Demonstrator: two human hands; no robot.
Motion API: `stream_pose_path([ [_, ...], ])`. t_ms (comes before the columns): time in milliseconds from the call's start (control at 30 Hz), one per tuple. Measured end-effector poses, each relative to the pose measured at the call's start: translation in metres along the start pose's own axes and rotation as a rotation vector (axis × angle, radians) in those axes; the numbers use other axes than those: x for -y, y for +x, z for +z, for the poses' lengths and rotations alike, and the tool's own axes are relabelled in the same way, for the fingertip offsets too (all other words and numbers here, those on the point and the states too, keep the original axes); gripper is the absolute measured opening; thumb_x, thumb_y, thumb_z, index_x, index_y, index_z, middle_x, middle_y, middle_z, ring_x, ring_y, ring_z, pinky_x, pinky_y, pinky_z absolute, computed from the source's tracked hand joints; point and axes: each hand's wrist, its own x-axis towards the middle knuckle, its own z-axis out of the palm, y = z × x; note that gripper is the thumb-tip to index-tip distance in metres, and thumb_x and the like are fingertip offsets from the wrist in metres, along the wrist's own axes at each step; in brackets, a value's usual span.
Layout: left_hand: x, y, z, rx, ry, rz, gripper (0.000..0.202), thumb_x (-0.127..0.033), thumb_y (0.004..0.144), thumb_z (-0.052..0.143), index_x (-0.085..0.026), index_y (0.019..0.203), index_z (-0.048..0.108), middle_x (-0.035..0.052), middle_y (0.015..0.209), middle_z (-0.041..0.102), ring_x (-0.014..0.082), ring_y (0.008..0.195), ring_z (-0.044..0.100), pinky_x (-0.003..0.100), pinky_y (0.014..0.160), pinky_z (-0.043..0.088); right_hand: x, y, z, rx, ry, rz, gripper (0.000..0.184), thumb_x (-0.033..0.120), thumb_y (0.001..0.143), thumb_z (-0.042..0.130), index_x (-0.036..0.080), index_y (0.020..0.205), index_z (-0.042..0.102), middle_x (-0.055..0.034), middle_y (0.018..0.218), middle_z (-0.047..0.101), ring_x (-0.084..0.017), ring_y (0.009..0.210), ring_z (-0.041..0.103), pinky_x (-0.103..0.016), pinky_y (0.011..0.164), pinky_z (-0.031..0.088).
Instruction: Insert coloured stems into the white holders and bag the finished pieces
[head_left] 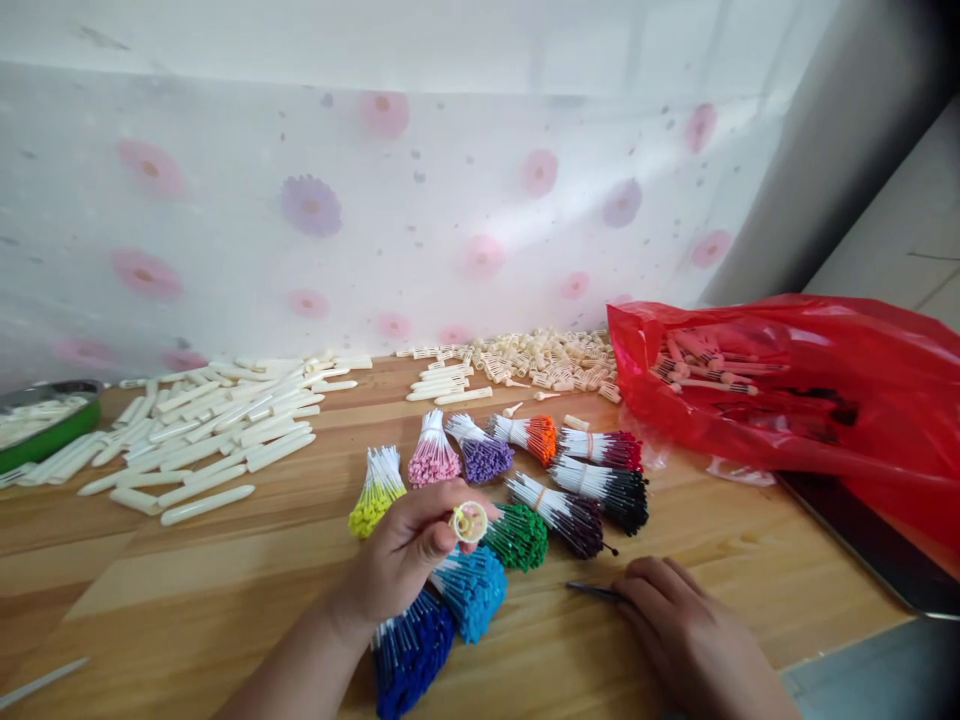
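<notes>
My left hand (420, 540) is closed around a cream pen barrel (470, 523), held end-on so its round opening faces me. Bits of yellow and pink show inside the opening. At the table's right front, my right hand (679, 620) rests with its fingers closed on a slim dark pointed tool (592, 591); its rear is hidden in the hand. Bundles of coloured pen refills fan out around my left hand, among them yellow (375, 495), green (519, 535), light blue (474, 590) and dark blue (412, 650). A dark purple bundle (562, 515) lies beyond the tool's tip.
White pen tubes (225, 425) are heaped at left beside a green container (60, 430). Small cream parts (547, 358) pile up along the wall. At right, a red plastic bag (795, 400) holds more pieces and overlaps a flat black object (847, 545) near the table edge.
</notes>
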Motion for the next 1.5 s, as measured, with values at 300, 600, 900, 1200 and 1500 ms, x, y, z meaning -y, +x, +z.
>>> stream_pose_path([
  [300, -0.001, 0.003, -0.002, -0.014, 0.037, -0.008, 0.047, -0.057, 0.083, 0.051, -0.016, 0.099, 0.068, 0.0034, 0.071, 0.056, 0.0141, 0.066, 0.051, 0.027, 0.063, 0.041, 0.057, 0.049, -0.078, -0.448, 0.711, -0.127, 0.015, 0.016, 0.083, 0.059, 0.025, 0.096, 0.06, -0.0061, 0.084, 0.065, -0.021, 0.084, 0.064, -0.028, 0.068, 0.053],
  [600, 0.001, 0.003, -0.007, -0.056, 0.149, -0.055, 0.053, -0.062, 0.082, 0.046, -0.015, 0.095, 0.067, 0.004, 0.076, 0.056, 0.016, 0.071, 0.051, 0.027, 0.067, 0.042, 0.117, 0.091, -0.072, -0.609, 0.919, -0.143, 0.027, 0.002, 0.077, 0.06, 0.025, 0.09, 0.064, -0.0031, 0.082, 0.069, -0.019, 0.078, 0.066, -0.03, 0.069, 0.054],
  [900, 0.002, 0.004, -0.006, -0.039, 0.065, -0.041, 0.043, -0.057, 0.083, 0.051, -0.018, 0.093, 0.067, 0.0012, 0.076, 0.057, 0.0136, 0.069, 0.05, 0.024, 0.064, 0.038, 0.117, 0.101, -0.056, -0.646, 0.903, -0.168, 0.034, -0.001, 0.075, 0.058, 0.024, 0.097, 0.062, -0.0023, 0.086, 0.07, -0.018, 0.08, 0.067, -0.029, 0.071, 0.055],
  [1200, 0.001, 0.005, -0.004, -0.073, 0.128, -0.03, 0.042, -0.056, 0.082, 0.054, -0.019, 0.096, 0.068, 0.0034, 0.08, 0.058, 0.0161, 0.074, 0.052, 0.027, 0.067, 0.04, 0.127, 0.101, -0.052, -0.74, 0.914, -0.112, 0.036, -0.003, 0.075, 0.058, 0.025, 0.097, 0.062, -0.0017, 0.082, 0.069, -0.018, 0.078, 0.067, -0.03, 0.069, 0.055],
  [1500, 0.006, 0.006, -0.006, -0.094, 0.1, 0.035, 0.033, -0.049, 0.082, 0.057, -0.021, 0.097, 0.067, 0.0033, 0.084, 0.057, 0.0174, 0.081, 0.052, 0.027, 0.073, 0.04, 0.125, 0.102, -0.051, -0.737, 0.915, -0.208, 0.035, -0.005, 0.073, 0.057, 0.019, 0.097, 0.062, -0.0038, 0.085, 0.07, -0.017, 0.081, 0.067, -0.029, 0.069, 0.057],
])
